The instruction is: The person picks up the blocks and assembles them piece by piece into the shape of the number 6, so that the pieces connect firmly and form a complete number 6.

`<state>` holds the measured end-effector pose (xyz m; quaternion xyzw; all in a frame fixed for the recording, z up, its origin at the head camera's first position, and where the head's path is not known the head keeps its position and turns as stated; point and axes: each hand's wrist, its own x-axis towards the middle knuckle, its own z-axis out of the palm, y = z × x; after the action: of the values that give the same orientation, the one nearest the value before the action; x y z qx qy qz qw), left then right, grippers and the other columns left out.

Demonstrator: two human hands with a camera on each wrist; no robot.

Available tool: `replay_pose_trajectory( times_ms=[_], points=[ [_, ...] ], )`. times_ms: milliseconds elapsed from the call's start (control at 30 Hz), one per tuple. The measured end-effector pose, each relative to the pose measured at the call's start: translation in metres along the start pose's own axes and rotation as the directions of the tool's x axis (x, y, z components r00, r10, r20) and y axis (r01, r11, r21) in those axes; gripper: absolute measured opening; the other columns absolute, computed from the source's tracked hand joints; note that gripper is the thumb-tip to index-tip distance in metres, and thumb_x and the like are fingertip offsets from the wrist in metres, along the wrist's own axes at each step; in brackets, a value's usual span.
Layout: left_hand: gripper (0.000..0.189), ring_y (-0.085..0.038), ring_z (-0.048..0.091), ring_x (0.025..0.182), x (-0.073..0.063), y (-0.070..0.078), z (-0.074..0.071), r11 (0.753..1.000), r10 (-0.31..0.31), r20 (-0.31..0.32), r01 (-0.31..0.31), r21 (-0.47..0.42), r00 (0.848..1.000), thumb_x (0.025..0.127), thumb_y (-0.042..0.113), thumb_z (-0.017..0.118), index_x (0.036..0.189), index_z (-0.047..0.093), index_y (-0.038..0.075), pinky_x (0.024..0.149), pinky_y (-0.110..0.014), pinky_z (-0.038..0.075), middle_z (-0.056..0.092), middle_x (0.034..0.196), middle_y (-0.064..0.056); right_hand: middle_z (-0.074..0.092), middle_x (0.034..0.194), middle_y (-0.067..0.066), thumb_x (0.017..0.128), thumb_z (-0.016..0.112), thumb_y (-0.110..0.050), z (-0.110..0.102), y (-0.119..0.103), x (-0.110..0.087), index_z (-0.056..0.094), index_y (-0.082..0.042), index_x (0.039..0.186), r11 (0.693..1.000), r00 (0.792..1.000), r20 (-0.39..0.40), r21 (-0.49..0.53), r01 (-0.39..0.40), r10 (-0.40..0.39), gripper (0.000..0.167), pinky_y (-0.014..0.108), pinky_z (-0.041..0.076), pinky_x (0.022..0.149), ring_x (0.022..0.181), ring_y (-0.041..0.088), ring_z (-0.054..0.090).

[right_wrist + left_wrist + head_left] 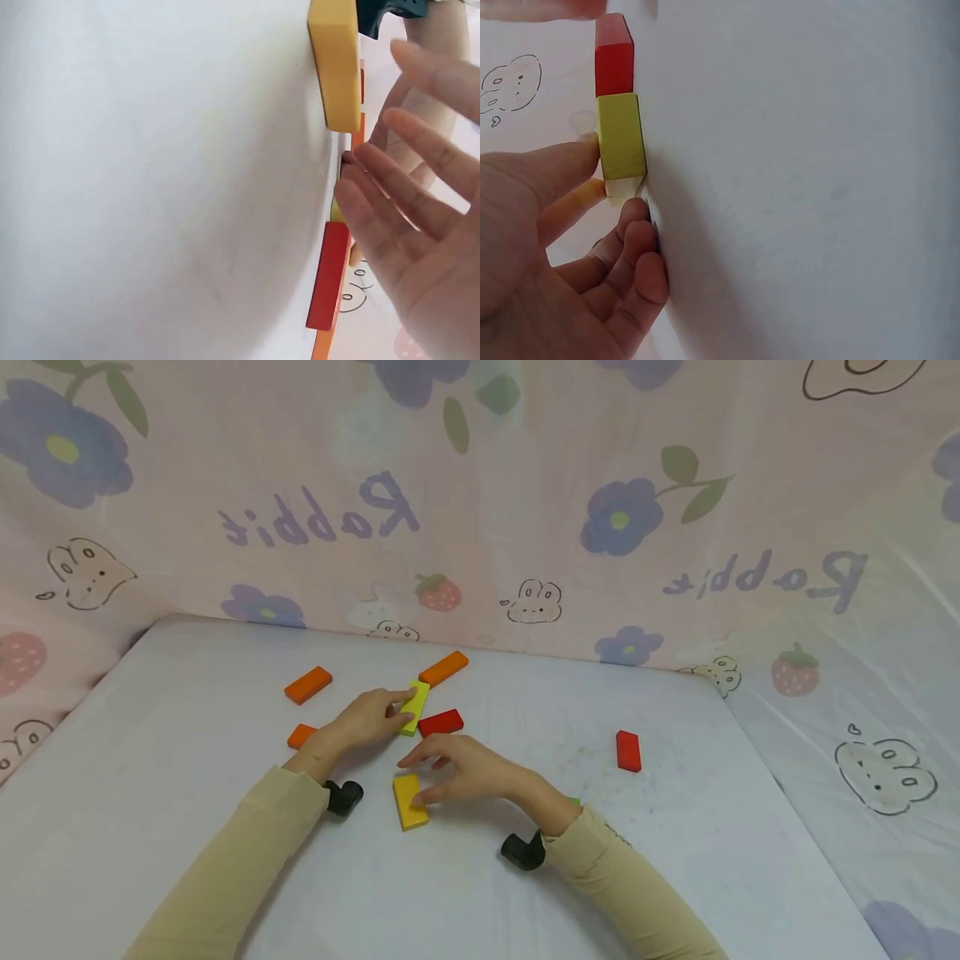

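My left hand (366, 718) holds a lime-yellow block (417, 707) between thumb and finger at the far middle of the table. In the left wrist view the lime-yellow block (621, 139) lines up with a red block (615, 67). That red block (441, 722) lies just right of the lime-yellow one in the head view. Over a darker yellow block (406, 802), my right hand (471, 767) hovers with spread fingers and grips nothing. The right wrist view shows the fingers apart from the darker yellow block (336, 71).
An orange block (444, 668) lies behind the lime-yellow one. Two more orange blocks, one farther back (308, 685) and one nearer (302, 736), lie left. Another red block (628, 752) lies right. A green piece (574, 802) peeks past my right wrist. Printed cloth (480, 527) stands behind the table.
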<state>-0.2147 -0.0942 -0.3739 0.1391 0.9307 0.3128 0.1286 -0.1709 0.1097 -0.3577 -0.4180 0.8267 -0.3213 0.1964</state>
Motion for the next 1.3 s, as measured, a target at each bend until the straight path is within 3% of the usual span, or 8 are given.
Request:
replay_pose_trajectory(
  times_ms=[167, 333, 567, 1133, 1300],
  points=[
    [0.052, -0.02, 0.045, 0.076, 0.0008, -0.0009, -0.0018, 1.0, 0.001, 0.001, -0.001, 0.0, 1.0, 0.097, 0.023, 0.055, 0.146, 0.04, 0.01, 0.063, -0.028, 0.035, 0.048, 0.082, -0.008, 0.061, 0.126, -0.003, 0.078, 0.08, -0.022, 0.0023, 0.0005, 0.0008, 0.061, -0.012, 0.127, 0.999, 0.997, 0.071, -0.011, 0.04, -0.039, 0.054, 0.026, 0.044, 0.098, 0.117, 0.008, 0.052],
    [0.052, -0.02, 0.044, 0.075, -0.0002, 0.0004, -0.0025, 1.0, 0.005, -0.001, -0.005, 0.002, 1.0, 0.097, 0.023, 0.055, 0.146, 0.04, 0.009, 0.063, -0.027, 0.034, 0.047, 0.081, -0.008, 0.06, 0.13, 0.0, 0.077, 0.081, -0.021, 0.0035, -0.0003, 0.0006, 0.06, -0.01, 0.129, 0.995, 0.99, 0.111, -0.041, 0.093, -0.088, 0.057, 0.024, 0.042, 0.101, 0.119, 0.009, 0.051],
    [0.053, -0.021, 0.045, 0.077, -0.001, 0.0012, -0.0023, 1.0, 0.005, -0.003, -0.005, 0.01, 1.0, 0.097, 0.023, 0.055, 0.146, 0.04, 0.009, 0.065, -0.028, 0.035, 0.047, 0.082, -0.008, 0.058, 0.131, 0.0, 0.078, 0.08, -0.022, 0.0048, -0.0015, -0.0011, 0.058, -0.011, 0.131, 0.988, 0.987, 0.138, -0.117, 0.098, -0.082, 0.058, 0.026, 0.034, 0.107, 0.124, 0.011, 0.049],
    [0.053, -0.021, 0.045, 0.075, -0.0029, 0.0021, -0.0011, 1.0, -0.01, -0.001, 0.01, 0.001, 1.0, 0.097, 0.022, 0.055, 0.146, 0.04, 0.009, 0.063, -0.028, 0.035, 0.049, 0.083, -0.009, 0.06, 0.126, -0.001, 0.08, 0.078, -0.024, 0.0088, -0.0039, -0.004, 0.059, -0.013, 0.131, 0.989, 0.993, 0.115, -0.143, 0.046, -0.03, 0.056, 0.024, 0.037, 0.104, 0.116, 0.01, 0.051],
    [0.053, -0.021, 0.046, 0.078, -0.0022, 0.0028, -0.0005, 1.0, -0.029, 0.003, 0.029, 0.001, 1.0, 0.097, 0.024, 0.055, 0.147, 0.039, 0.011, 0.065, -0.028, 0.036, 0.049, 0.084, -0.009, 0.061, 0.124, -0.001, 0.079, 0.079, -0.024, 0.0065, -0.0018, -0.0089, 0.059, -0.012, 0.13, 0.992, 0.998, 0.058, -0.124, 0.028, -0.021, 0.056, 0.024, 0.042, 0.098, 0.109, 0.008, 0.053]
  ],
)
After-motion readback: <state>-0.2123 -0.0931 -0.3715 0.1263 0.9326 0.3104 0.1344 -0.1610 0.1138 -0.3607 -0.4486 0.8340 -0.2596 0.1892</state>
